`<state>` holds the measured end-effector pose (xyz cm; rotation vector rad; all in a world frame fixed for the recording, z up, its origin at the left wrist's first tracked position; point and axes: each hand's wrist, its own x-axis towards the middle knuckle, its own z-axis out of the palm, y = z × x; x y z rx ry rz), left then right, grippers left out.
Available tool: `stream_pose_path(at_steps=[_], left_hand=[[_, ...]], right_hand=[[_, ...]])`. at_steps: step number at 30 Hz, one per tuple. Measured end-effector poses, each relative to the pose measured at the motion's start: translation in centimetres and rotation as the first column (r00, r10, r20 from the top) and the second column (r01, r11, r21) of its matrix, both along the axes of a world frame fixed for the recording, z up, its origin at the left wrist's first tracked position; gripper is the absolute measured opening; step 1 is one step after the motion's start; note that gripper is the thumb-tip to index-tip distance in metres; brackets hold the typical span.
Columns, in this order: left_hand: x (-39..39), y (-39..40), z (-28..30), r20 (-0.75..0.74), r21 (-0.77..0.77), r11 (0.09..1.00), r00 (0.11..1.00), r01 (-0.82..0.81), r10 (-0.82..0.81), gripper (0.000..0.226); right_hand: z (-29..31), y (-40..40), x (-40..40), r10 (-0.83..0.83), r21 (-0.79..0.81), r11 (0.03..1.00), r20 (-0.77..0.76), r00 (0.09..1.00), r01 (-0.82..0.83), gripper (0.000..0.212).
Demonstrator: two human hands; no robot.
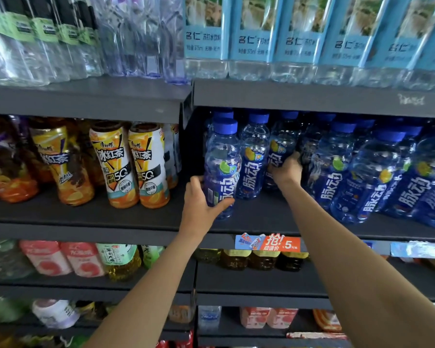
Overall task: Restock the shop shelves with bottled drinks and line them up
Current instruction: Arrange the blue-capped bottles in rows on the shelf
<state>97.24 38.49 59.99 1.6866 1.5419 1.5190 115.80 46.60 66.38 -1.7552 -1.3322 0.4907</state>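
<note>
Dark grey shop shelving (86,217) fills the frame, its tiers crowded with bottled drinks, as a person lines up blue-capped bottles on the middle tier. The left hand (199,204) is wrapped around the lower body of the front left blue bottle (221,169), thumb across its label and fingers curled behind, gripping it where it stands upright near the shelf's front edge. The right hand (285,169) reaches deeper and closes on a third blue bottle (283,146) set further back; the fingers are hidden behind it, so how tightly it is held cannot be told. Between the two stands a second blue bottle (253,156), untouched and just beside the first. To the right, more blue bottles (377,177) of the same brand stand in a looser cluster. The step in hand appears to be the lining-up: both hands are on bottles already on the shelf. The next move likely calls for drawing the rear bottle forward and squaring the front one, labels outward, without knocking the one between. Left of the divider stand orange iced tea bottles (121,167); overhead, a row of light blue labelled water bottles (254,33); below the shelf edge hangs an orange price tag (281,243).
</note>
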Motion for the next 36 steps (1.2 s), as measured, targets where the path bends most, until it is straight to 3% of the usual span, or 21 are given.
stream_pose_path(at_steps=[7,11,15,20,25,28,31,36], left_hand=[[0.2,-0.3,0.1,-0.013,0.017,1.0,1.0,-0.005,0.005,0.067],[0.3,-0.4,0.4,-0.011,0.002,1.0,1.0,-0.01,0.01,0.067],[0.3,-0.3,0.6,-0.018,-0.006,1.0,1.0,-0.016,0.016,0.067],[0.3,-0.2,0.5,-0.027,0.0,1.0,1.0,-0.014,0.014,0.064],[0.3,-0.1,0.1,-0.006,0.009,1.0,1.0,-0.007,0.007,0.065],[0.1,0.0,-0.2,-0.002,0.013,1.0,1.0,-0.002,0.002,0.065],[0.1,0.0,-0.2,-0.01,0.014,1.0,1.0,-0.007,0.008,0.065],[0.1,0.1,-0.3,0.004,0.011,1.0,1.0,0.008,-0.008,0.066]], right_hand=[[-0.9,-2.1,0.5,-0.015,0.032,0.999,0.121,0.993,0.011,0.075],[0.7,-1.5,1.2,0.083,-0.13,0.989,0.135,0.987,-0.065,0.079],[1.3,-1.0,0.9,0.038,-0.183,0.983,0.277,0.96,0.014,0.069],[-0.5,-0.2,-0.4,-0.085,-0.088,0.99,0.246,0.965,0.109,0.034],[-2.3,-0.1,0.0,-0.13,-0.049,0.989,0.186,0.974,0.142,0.058],[-2.1,0.7,-0.1,-0.104,-0.035,0.993,0.239,0.965,0.116,0.06],[-1.5,1.6,-0.1,-0.064,-0.074,0.994,0.187,0.98,0.079,0.056],[-1.9,1.3,-0.3,-0.09,0.001,0.996,0.155,0.984,0.091,0.052]])
